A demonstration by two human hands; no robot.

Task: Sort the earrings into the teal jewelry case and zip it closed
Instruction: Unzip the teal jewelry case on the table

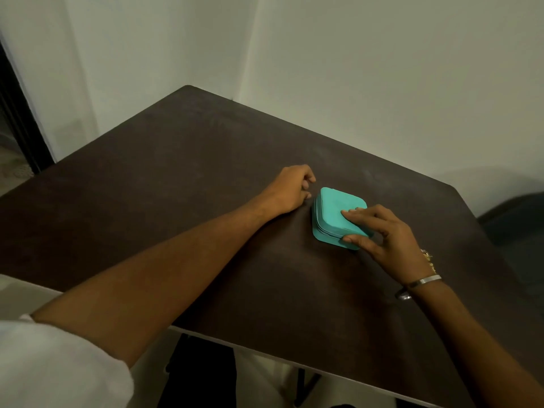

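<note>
The teal jewelry case [331,209] lies shut on the dark brown table [191,187], right of centre. My right hand [379,234] holds it from the near right, with fingers on the lid and the thumb against the front side by the zipper line. My left hand [290,187] sits at the case's far left corner with its fingers curled and thumb and fingertips pinched together at the zipper's edge. The pull itself is too small to make out. No earrings are in sight.
The table stands in a corner between pale walls [382,69]. A dark doorway [11,119] is at the far left and a dark chair [518,219] at the right edge. My right wrist wears a metal bangle [424,282].
</note>
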